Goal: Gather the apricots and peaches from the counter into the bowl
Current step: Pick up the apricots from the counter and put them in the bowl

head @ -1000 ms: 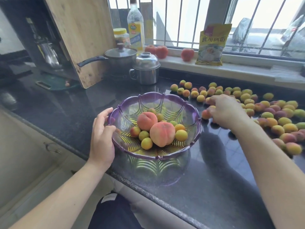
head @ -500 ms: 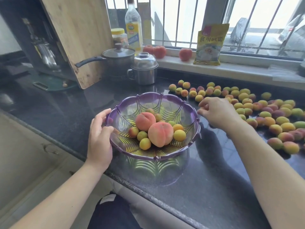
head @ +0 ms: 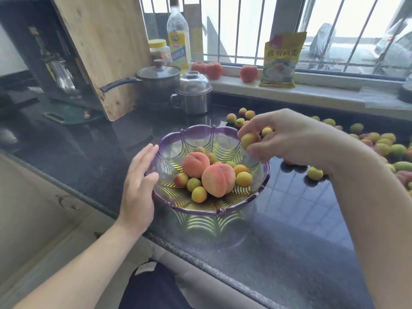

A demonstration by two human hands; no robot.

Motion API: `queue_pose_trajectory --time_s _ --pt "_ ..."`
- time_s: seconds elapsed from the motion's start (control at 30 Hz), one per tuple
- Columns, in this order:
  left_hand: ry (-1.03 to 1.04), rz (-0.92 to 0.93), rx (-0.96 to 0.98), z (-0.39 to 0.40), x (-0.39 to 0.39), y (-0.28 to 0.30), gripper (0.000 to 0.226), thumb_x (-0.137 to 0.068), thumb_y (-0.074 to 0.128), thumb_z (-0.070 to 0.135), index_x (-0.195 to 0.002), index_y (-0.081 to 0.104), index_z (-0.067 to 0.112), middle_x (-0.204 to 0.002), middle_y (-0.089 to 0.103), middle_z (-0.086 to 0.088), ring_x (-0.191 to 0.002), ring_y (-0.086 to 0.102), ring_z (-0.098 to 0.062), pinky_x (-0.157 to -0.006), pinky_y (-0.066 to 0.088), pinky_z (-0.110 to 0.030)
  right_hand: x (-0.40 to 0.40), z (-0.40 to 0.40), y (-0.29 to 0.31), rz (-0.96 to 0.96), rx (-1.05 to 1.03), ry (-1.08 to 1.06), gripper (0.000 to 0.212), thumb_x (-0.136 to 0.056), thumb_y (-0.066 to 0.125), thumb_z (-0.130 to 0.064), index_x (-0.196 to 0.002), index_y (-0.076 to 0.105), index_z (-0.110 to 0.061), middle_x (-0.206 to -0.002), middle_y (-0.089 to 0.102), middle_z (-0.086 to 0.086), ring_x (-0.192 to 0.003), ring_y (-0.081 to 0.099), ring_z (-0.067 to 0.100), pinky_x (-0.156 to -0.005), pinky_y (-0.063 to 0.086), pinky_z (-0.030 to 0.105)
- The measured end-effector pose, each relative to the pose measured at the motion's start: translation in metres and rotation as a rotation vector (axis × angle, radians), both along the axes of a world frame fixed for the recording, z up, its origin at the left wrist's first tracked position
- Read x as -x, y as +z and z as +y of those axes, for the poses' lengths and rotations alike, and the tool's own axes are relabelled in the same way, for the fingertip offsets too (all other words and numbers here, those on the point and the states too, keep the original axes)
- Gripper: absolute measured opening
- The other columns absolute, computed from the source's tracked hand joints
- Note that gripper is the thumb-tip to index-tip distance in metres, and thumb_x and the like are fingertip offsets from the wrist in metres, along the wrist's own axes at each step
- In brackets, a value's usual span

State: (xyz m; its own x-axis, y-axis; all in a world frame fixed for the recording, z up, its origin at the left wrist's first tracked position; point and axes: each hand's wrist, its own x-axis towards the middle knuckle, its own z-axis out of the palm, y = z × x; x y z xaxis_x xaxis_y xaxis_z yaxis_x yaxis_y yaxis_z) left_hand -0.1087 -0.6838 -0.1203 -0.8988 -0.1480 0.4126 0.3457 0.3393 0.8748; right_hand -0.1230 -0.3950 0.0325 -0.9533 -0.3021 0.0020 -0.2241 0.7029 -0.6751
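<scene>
Lifted over the bowl [head: 265,172], right hand [head: 287,137] pinches an apricot [head: 249,140].

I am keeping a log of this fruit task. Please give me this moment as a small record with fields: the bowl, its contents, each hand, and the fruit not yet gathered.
bowl: purple translucent scalloped plastic bowl, standing on the dark speckled stone counter
contents: two large pink-orange peaches and several small yellow-green apricots
left hand: left hand, fingers straight, resting against the bowl's left rim
right hand: right hand, pinching one small yellow-red apricot above the bowl's right rim
remaining: many loose apricots on the counter at right
</scene>
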Motion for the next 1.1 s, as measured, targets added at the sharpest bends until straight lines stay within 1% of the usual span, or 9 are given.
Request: queue_pose_trajectory --time_s 0.1,0.2,0.27,0.37,0.57,0.73,0.83,0.93,1.1 --pt "0.057 0.094 -0.043 -0.003 -0.003 -0.003 0.045 -0.091 0.038 0.043 -0.131 0.058 0.042 -0.135 0.060 0.010 -0.130 0.055 -0.003 -0.109 0.043 -0.021 0.001 -0.009 -0.004 0.060 -0.246 0.016 0.021 -0.088 0.074 -0.040 -0.107 0.072 -0.031 -0.086 0.066 -0.015 -0.076 0.064 0.004 -0.055 0.046 0.016" --pt "0.113 0.161 -0.118 -0.003 -0.004 -0.005 0.040 -0.090 0.041 0.039 -0.128 0.056 0.038 -0.123 0.062 0.005 -0.117 0.059 -0.006 -0.105 0.047 -0.030 0.000 -0.013 -0.008 0.071 -0.456 0.013 0.022 -0.086 0.074 -0.047 -0.097 0.071 -0.028 -0.088 0.067 -0.012 -0.083 0.060 0.008 -0.073 0.050 0.029" --pt "0.119 0.186 -0.110 -0.003 -0.004 -0.007 0.043 -0.091 0.042 0.036 -0.133 0.053 0.039 -0.127 0.055 -0.001 -0.118 0.056 -0.009 -0.109 0.045 -0.032 0.001 -0.016 -0.017 0.139 -0.640 -0.018 0.023 -0.087 0.072 -0.048 -0.090 0.072 -0.026 -0.085 0.065 -0.008 -0.084 0.057 0.017 -0.083 0.046 0.039" --pt "0.045 0.060 -0.149 -0.004 0.002 -0.002 0.047 -0.095 0.041 0.047 -0.141 0.050 0.046 -0.144 0.052 0.009 -0.135 0.053 -0.006 -0.120 0.041 -0.038 0.003 -0.022 -0.031 0.215 -0.820 -0.040 0.023 -0.087 0.069 -0.049 -0.088 0.068 -0.026 -0.084 0.063 -0.007 -0.086 0.055 0.021 -0.090 0.034 0.044" --pt "-0.112 -0.100 -0.238 -0.008 0.013 -0.005 0.059 -0.095 0.044 0.056 -0.152 0.052 0.038 -0.159 0.054 0.010 -0.149 0.048 -0.012 -0.127 0.033 -0.052 0.002 -0.030 -0.044 0.202 -0.905 0.024 0.021 -0.084 0.070 -0.046 -0.092 0.065 -0.028 -0.087 0.062 -0.006 -0.090 0.050 0.021 -0.084 0.028 0.043" --pt "-0.088 -0.113 -0.218 -0.008 0.012 -0.004 0.055 -0.096 0.043 0.042 -0.149 0.054 0.039 -0.156 0.055 0.015 -0.147 0.049 -0.006 -0.127 0.036 -0.049 0.004 -0.033 -0.048 0.230 -0.899 0.011 0.024 -0.084 0.070 -0.046 -0.082 0.057 -0.026 -0.074 0.055 -0.007 -0.074 0.047 0.015 -0.083 0.026 0.042" --pt "-0.072 -0.095 -0.180 -0.004 0.009 -0.002 0.054 -0.096 0.038 0.034 -0.148 0.055 0.035 -0.154 0.057 0.014 -0.142 0.052 -0.001 -0.125 0.039 -0.043 0.005 -0.035 -0.049 0.216 -0.887 0.029 0.025 -0.085 0.070 -0.047 -0.083 0.058 -0.026 -0.074 0.055 -0.007 -0.075 0.047 0.017 -0.084 0.027 0.043" --pt "-0.068 -0.091 -0.172 -0.004 0.009 -0.002 0.052 -0.095 0.040 0.036 -0.145 0.057 0.036 -0.152 0.058 0.014 -0.141 0.052 0.000 -0.125 0.039 -0.041 0.004 -0.036 -0.051 0.222 -0.890 0.036 0.028 -0.087 0.069 -0.051 -0.089 0.059 -0.025 -0.075 0.053 -0.007 -0.080 0.050 0.019 -0.084 0.026 0.042" --pt "-0.056 -0.101 -0.164 -0.006 0.009 -0.002 0.054 -0.091 0.042 0.045 -0.141 0.059 0.040 -0.151 0.059 0.012 -0.142 0.052 -0.007 -0.124 0.039 -0.050 0.001 -0.037 -0.051 0.225 -0.920 0.038 0.033 -0.088 0.066 -0.057 -0.090 0.058 -0.024 -0.080 0.058 -0.005 -0.081 0.051 0.019 -0.087 0.029 0.043"
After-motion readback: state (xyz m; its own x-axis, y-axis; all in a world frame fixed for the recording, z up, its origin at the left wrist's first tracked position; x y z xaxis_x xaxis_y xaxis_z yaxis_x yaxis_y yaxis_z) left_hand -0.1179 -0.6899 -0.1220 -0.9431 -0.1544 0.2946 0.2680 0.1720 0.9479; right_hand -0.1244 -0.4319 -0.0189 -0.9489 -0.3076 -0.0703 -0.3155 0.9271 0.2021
